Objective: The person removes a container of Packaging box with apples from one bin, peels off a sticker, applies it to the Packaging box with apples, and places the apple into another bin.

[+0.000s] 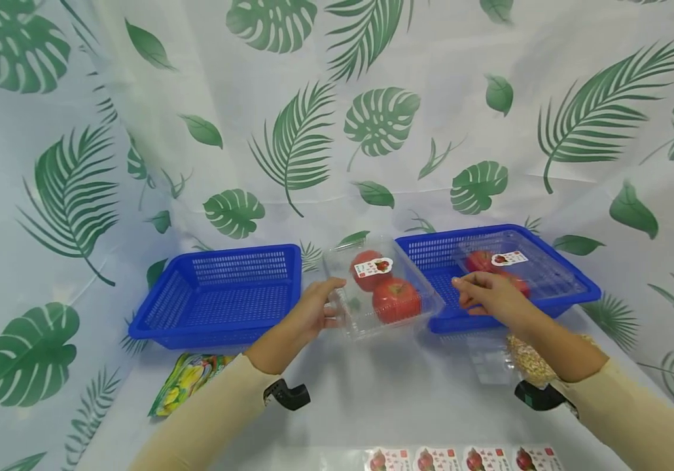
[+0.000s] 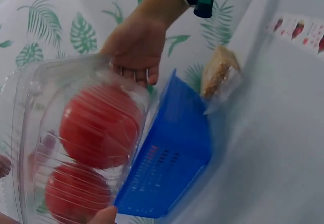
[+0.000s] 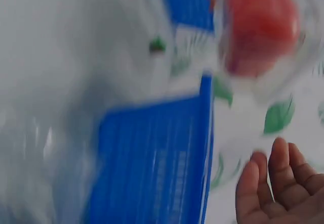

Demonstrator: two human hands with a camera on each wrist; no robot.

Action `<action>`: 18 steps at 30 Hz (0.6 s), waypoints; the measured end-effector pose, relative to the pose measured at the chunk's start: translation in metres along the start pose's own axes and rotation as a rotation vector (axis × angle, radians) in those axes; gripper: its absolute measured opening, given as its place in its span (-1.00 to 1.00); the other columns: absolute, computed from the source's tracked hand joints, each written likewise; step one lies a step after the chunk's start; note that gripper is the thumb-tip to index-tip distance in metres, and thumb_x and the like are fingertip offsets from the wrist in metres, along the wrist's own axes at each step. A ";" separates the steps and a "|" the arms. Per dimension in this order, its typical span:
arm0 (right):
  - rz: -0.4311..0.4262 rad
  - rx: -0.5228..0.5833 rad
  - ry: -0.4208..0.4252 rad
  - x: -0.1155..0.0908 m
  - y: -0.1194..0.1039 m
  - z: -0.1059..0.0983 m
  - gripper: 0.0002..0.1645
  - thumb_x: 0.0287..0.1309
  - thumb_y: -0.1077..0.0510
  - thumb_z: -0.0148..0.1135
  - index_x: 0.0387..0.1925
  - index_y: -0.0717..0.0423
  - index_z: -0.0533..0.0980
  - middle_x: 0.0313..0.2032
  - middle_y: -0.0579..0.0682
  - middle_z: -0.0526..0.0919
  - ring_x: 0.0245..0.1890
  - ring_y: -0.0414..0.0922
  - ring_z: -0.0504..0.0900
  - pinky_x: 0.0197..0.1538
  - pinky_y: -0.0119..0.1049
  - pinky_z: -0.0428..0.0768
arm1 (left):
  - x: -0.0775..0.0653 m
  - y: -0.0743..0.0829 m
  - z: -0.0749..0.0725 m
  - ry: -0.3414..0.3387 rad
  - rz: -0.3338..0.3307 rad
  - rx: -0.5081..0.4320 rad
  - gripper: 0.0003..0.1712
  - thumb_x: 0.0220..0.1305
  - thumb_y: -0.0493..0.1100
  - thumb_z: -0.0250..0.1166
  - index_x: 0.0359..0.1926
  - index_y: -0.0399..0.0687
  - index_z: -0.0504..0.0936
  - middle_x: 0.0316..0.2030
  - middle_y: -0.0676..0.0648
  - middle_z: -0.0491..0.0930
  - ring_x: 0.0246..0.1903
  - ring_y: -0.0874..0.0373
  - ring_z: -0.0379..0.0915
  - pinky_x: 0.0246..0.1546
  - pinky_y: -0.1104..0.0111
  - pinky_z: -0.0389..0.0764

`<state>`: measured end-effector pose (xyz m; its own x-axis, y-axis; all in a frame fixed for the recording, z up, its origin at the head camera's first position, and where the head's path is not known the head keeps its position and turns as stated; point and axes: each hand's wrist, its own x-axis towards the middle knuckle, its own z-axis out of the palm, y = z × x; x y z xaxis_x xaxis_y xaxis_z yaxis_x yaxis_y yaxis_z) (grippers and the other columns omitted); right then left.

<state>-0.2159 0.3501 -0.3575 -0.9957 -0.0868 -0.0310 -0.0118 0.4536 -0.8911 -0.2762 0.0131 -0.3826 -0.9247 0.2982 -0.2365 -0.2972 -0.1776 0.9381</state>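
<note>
A clear plastic box [image 1: 349, 307] hangs tilted above the table between the two blue baskets, with two red tomatoes [image 1: 396, 301] inside and a printed label [image 1: 373, 267] on its lid. My left hand [image 1: 315, 307] grips this box by its left edge; in the left wrist view only a fingertip [image 2: 105, 216] shows at the rim. My right hand [image 1: 493, 296] is in the air before the right basket [image 1: 431, 261], its fingers loosely bent and nothing in them. Inside that basket lies a second labelled clear box [image 1: 549, 275] of tomatoes, partly hidden by the right hand.
To the left stands another blue basket [image 1: 243, 304]. A green and yellow packet [image 1: 186, 383] lies in front of it. A clear bag of pale grains [image 1: 528, 360] sits under my right forearm. Along the near table edge runs a strip of fruit labels [image 1: 431, 459]. A leaf-patterned curtain [image 1: 431, 78] hangs behind.
</note>
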 end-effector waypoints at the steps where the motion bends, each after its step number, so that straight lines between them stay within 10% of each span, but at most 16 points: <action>1: -0.003 -0.058 0.045 0.004 0.006 -0.009 -0.23 0.32 -0.28 0.09 0.12 0.36 0.35 -0.12 0.22 0.56 -0.07 0.09 0.56 -0.01 -0.06 0.61 | 0.004 0.001 0.000 -0.002 -0.003 -0.012 -0.22 0.19 0.03 0.30 0.26 -0.20 0.14 0.19 -0.38 0.23 -0.31 -0.08 0.60 -0.25 0.09 0.69; 10: 0.043 -0.492 0.298 0.021 0.048 -0.082 -0.01 0.26 -0.43 -0.02 0.21 0.41 0.31 0.15 0.50 0.34 0.11 0.44 0.30 0.05 0.37 0.35 | 0.030 0.007 0.013 -0.047 -0.023 -0.029 -0.26 0.19 0.02 0.31 0.27 -0.17 0.23 0.08 -0.29 0.36 -0.20 -0.13 0.57 -0.20 0.10 0.67; 18: 0.224 -0.714 0.230 0.045 0.074 -0.120 0.19 0.21 -0.40 0.08 0.26 0.65 0.08 0.16 0.67 0.13 0.15 0.59 0.12 0.11 0.47 0.23 | 0.047 0.009 0.029 0.004 -0.033 -0.061 0.07 0.13 0.01 0.36 0.47 -0.17 -0.09 0.27 -0.35 0.14 -0.16 -0.20 0.53 -0.19 0.07 0.66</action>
<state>-0.2720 0.4858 -0.3707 -0.9744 0.2244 -0.0115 0.2130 0.9061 -0.3656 -0.3153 0.0522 -0.3781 -0.9151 0.3014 -0.2680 -0.3412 -0.2244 0.9128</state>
